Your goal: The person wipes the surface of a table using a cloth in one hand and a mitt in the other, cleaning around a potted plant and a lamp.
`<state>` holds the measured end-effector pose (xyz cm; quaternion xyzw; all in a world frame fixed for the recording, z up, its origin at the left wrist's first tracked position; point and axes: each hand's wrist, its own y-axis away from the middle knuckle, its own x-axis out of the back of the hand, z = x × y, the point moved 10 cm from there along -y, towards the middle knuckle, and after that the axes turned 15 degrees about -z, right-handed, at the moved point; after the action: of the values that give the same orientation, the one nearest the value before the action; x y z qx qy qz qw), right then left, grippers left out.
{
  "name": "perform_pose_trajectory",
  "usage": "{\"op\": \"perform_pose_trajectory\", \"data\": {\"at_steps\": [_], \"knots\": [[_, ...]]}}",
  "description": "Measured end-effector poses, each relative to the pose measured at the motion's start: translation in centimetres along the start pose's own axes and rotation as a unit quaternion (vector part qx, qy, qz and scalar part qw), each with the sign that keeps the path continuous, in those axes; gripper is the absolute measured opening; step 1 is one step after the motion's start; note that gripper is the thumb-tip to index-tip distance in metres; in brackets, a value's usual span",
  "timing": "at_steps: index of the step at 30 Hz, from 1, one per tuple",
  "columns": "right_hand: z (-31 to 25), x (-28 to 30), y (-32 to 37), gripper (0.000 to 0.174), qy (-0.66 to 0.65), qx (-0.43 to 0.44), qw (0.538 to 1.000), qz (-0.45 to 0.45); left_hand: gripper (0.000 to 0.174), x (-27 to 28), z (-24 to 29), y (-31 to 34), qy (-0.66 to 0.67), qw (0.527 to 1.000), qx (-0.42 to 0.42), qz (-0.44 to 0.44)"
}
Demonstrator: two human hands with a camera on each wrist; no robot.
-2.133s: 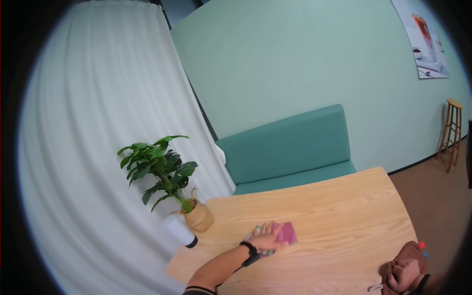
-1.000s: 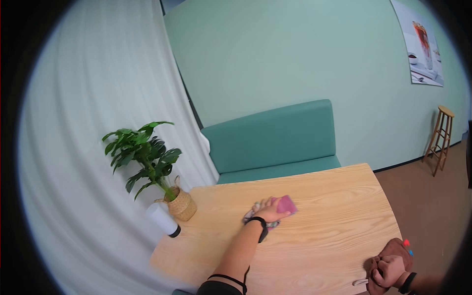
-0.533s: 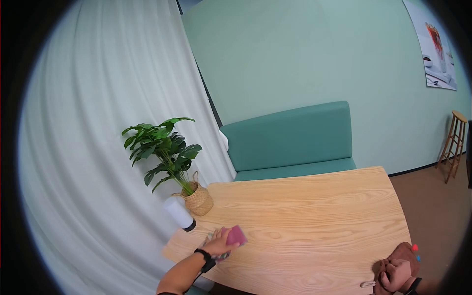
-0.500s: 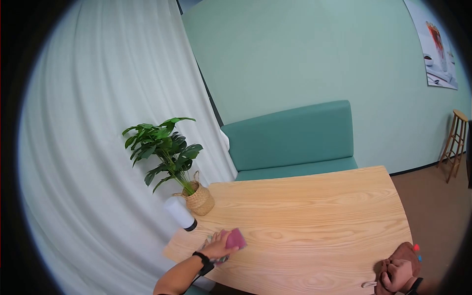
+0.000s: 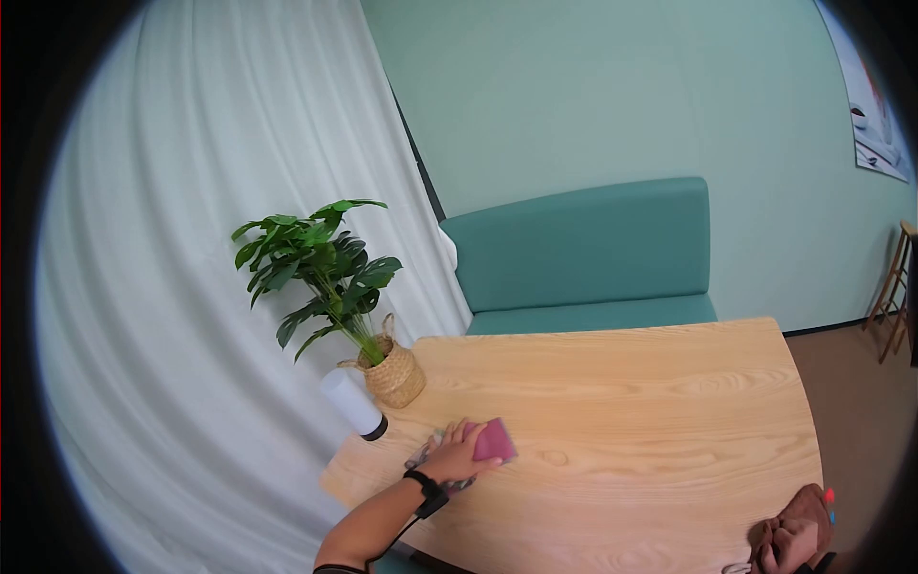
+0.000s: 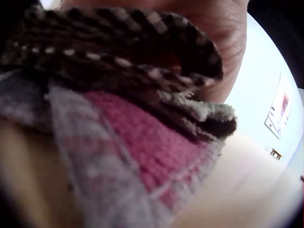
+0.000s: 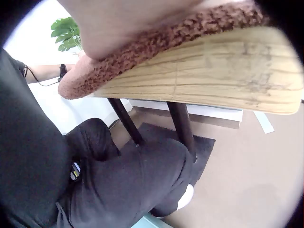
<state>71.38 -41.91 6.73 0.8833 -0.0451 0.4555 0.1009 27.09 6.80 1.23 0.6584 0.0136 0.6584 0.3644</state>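
My left hand (image 5: 451, 461) lies over a pink cloth (image 5: 495, 441) with patterned edges and presses it on the wooden table, fingers stretched across it and thumb toward the right. Close up in the left wrist view, the pink cloth (image 6: 147, 137) is folded in layers below the palm, one with a dark checked pattern; the fingertips are hidden. At the table's near right corner, my right hand (image 5: 792, 547) grips a bunched brown cloth (image 5: 810, 507) with curled fingers. Fuzzy brown cloth (image 7: 142, 50) lies between that hand and the tabletop in the right wrist view.
A white cylinder with a black base (image 5: 354, 402) and a potted plant in a woven basket (image 5: 396, 377) stand at the table's left end. Behind the table (image 5: 622, 383) is a green bench (image 5: 583, 253); a wooden stool (image 5: 893, 292) stands far right.
Over the last second my left hand and the pink cloth shifted left along the table, then slightly back right. The right hand stays on the brown cloth at the corner. The head view has shifted.
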Motion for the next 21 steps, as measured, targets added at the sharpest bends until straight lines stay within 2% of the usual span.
{"op": "perform_pose_trajectory", "data": {"at_steps": [5, 9, 10, 12, 14, 15, 17, 20, 21], "knots": [[-0.7, -0.4, 0.7, 0.025, 0.081, 0.044, 0.996, 0.015, 0.111, 3.5, 4.0, -6.8, 0.016, 1.0, -0.005, -0.013], [-1.3, -0.9, 1.2, 0.023, 0.174, 0.089, 0.981, 0.017, 0.111, 6.5, 4.7, -11.4, 0.058, 0.998, 0.037, 0.005], [1.4, -1.6, 0.8, 0.022, 0.022, -0.068, 0.995, -0.071, 0.111, 7.2, 4.9, -11.9, 0.072, 0.997, 0.039, 0.007], [-0.7, -0.8, 1.5, 0.019, 0.151, 0.028, 0.988, 0.01, 0.112, 6.9, 3.9, -14.6, 0.071, 0.997, 0.037, 0.01], [-2.9, -1.2, 2.7, 0.019, 0.277, 0.128, 0.949, 0.081, 0.115, 6.9, 3.7, -15.2, 0.078, 0.996, 0.041, 0.003], [-4.2, -0.1, 2.6, 0.017, 0.264, 0.136, 0.95, 0.099, 0.114, 7.1, 4.1, -14.5, 0.069, 0.997, 0.042, 0.007], [-5.4, 0.7, 2.2, 0.014, 0.235, 0.097, 0.964, 0.072, 0.112, 7.6, 4.5, -12.9, 0.05, 0.997, 0.049, 0.016], [-8.3, 2.4, 1.4, 0.012, 0.226, 0.065, 0.972, 0.023, 0.114, 6.4, 4.4, -11.5, 0.05, 0.999, 0.018, -0.004], [-7.6, 2.2, 1.7, 0.011, 0.226, 0.082, 0.969, 0.05, 0.114, 5.4, 4.3, -11.0, 0.035, 0.999, 0.003, -0.008]]}}
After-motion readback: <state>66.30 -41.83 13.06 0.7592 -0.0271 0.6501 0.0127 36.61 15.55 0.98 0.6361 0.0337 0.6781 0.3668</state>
